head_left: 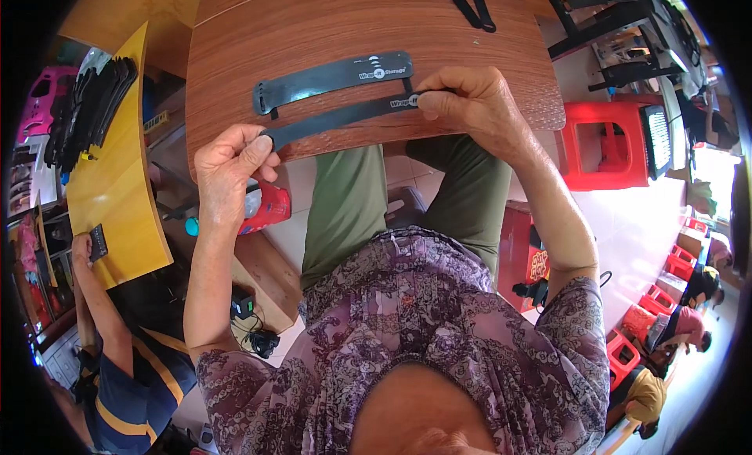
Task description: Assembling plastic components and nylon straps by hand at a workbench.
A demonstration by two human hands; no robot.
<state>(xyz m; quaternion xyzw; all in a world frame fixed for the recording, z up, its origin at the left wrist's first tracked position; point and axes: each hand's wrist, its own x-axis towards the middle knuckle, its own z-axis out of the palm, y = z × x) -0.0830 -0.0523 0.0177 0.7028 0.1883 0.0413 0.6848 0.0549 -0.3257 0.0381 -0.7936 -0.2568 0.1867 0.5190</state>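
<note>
A flat black strap (pixel 337 122) with a pale printed mark near its right end is stretched between my hands, just above the front edge of the brown wooden table (pixel 470 43). My left hand (pixel 227 169) pinches its left end between thumb and fingers. At the other end my right hand (pixel 474 106) grips it, thumb on top. Right behind the strap lies a wider, glossy dark strip (pixel 325 79) with rounded ends and white print. Short dark bits show at both ends between strip and strap; I cannot tell how they join.
More black straps (pixel 468 4) lie at the table's far edge. To the left, a co-worker's hand (pixel 82 247) rests by a yellow table (pixel 117 196) bearing a pile of black straps (pixel 98 114). A red stool (pixel 603 145) stands at the right; farther off, several people sit.
</note>
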